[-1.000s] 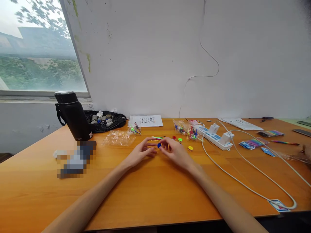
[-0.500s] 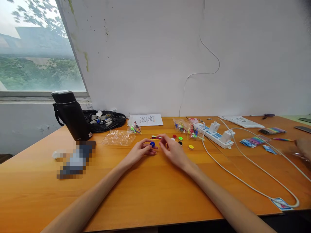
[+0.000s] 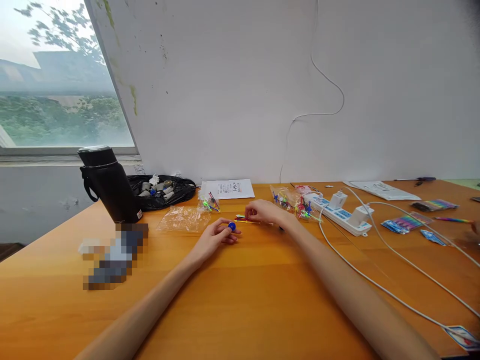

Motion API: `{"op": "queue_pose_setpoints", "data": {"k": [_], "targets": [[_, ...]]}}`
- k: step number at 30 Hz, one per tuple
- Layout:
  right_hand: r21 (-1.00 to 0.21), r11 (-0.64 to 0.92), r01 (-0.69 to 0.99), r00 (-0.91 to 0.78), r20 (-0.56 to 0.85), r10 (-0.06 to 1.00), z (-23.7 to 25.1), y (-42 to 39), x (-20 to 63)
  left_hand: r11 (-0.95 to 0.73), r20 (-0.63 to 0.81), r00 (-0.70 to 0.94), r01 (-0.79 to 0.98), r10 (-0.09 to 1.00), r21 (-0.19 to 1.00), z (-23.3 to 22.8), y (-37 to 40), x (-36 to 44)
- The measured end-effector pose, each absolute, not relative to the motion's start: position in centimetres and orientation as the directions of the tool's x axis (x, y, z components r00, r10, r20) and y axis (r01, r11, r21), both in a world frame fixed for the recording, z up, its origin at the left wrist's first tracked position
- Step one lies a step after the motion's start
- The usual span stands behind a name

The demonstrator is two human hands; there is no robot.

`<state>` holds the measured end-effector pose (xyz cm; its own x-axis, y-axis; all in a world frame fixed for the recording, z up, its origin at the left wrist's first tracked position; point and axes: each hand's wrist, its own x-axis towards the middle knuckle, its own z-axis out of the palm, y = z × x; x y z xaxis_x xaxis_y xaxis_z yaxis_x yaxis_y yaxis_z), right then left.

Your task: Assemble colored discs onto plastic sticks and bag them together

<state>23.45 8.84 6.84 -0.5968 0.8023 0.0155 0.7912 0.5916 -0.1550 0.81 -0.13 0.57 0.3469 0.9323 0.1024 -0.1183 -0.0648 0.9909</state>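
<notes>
blue piece (image 3: pixel 232 226), small and round: it marks the clock's centre, in the narrow pinch of the person's left hand (image 3: pixel 212 238), low over the wooden surface (image 3: pixel 232 295). just beside it, at two o'clock, lie thin coloured sticks (image 3: pixel 242 221), yellow and red among them. the right hand (image 3: pixel 265 212) bends over their right end, fingers drawn near together; whether that grip has a stick cannot be told, as the fingertips are too small and partly hidden. at nine o'clock lies a crumpled clear wrapper (image 3: pixel 183 219), at eleven a small clear bag of coloured parts (image 3: pixel 210 203), at two more bagged parts (image 3: pixel 302 207), at three a white power strip (image 3: pixel 337 215). the step in hand appears to be picking out a stick, with the blue piece held ready. the next move seems to call for a fine fingertip pinch on one stick, lifted without dragging its neighbours, and a steady left grip.
</notes>
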Motion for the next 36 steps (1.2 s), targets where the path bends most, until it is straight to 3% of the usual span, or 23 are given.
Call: {"op": "queue_pose_setpoints", "data": {"k": [9, 22, 29, 36], "targets": [[-0.087, 0.613, 0.785, -0.611, 0.055, 0.79, 6.5, 8.7, 22.9, -0.075, 0.102, 0.358, -0.088, 0.928, 0.993, 0.8, -0.2, 0.7], [-0.103, 0.598, 0.795, -0.595, 0.057, 0.802, 6.3, 8.7, 22.9, -0.079, 0.098, 0.362, -0.067, 0.927, 0.995, 0.9, -0.2, 0.7], [-0.162, 0.598, 0.785, -0.583, 0.132, 0.802, 6.5, 8.5, 22.8, -0.083, 0.105, 0.368, -0.077, 0.924, 0.994, 0.7, -0.1, 0.7], [-0.308, 0.651, 0.694, -0.609, 0.23, 0.759, 5.8, 9.8, 23.1, -0.08, 0.104, 0.369, -0.08, 0.924, 0.994, 0.7, -0.1, 0.7]]}}
